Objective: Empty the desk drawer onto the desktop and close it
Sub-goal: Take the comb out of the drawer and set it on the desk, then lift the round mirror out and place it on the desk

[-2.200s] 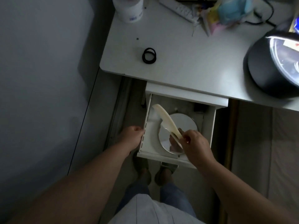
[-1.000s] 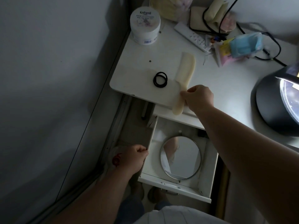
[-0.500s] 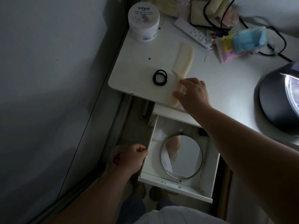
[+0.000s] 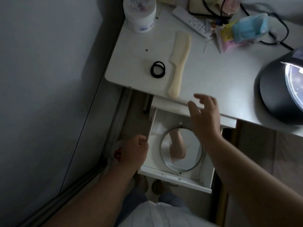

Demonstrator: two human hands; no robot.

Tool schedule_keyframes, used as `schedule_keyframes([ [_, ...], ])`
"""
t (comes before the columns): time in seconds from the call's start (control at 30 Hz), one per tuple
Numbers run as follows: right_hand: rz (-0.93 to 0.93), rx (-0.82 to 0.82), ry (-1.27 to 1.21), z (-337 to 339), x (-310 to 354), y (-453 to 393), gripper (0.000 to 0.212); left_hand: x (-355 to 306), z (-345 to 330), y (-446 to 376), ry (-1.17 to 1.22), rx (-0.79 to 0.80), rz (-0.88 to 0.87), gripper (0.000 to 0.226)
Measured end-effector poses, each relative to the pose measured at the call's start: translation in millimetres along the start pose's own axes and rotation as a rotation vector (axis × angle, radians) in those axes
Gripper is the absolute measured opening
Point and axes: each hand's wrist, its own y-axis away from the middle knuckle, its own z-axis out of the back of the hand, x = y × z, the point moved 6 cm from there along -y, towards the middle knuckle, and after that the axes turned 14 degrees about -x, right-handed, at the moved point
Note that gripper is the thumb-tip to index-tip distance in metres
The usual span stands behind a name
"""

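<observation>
The white drawer is pulled out under the white desktop. A round mirror lies flat inside it, reflecting my arm. A cream comb rests on the desktop near the front edge, beside black hair ties. My left hand grips the drawer's left side wall. My right hand hovers with fingers spread above the drawer's back part, just below the desk edge, holding nothing.
A white jar, a remote, tangled cables and coloured packets crowd the back of the desk. A black round lamp sits at the right. A grey wall is on the left. My feet show under the drawer.
My right hand carried the comb from the drawer to the desktop, let it go, and has drawn back toward the drawer with fingers spread. My left hand has stayed on the drawer's side.
</observation>
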Motion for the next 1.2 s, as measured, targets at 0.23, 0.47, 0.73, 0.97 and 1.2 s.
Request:
schedule_keyframes([
  [0.23, -0.458, 0.117, 0.021, 19, -107, 98, 0.038, -27, -22, 25, -0.006, 0.106, -0.058, 0.028],
  [0.47, -0.939, 0.189, -0.090, -2, -165, 111, 0.048, -36, -67, 13, -0.191, 0.233, -0.006, 0.033],
  [0.73, -1.051, 0.146, -0.188, -3, -167, 102, 0.019, -27, -92, 2, -0.202, 0.229, 0.093, 0.034],
  [0.97, -1.036, 0.151, -0.228, -1, -173, 104, 0.011, -15, -101, 2, -0.137, 0.213, 0.138, 0.051],
  [1.2, -0.933, 0.141, -0.275, 19, -157, 103, 0.024, -34, -65, 36, -0.111, 0.168, 0.053, 0.046],
])
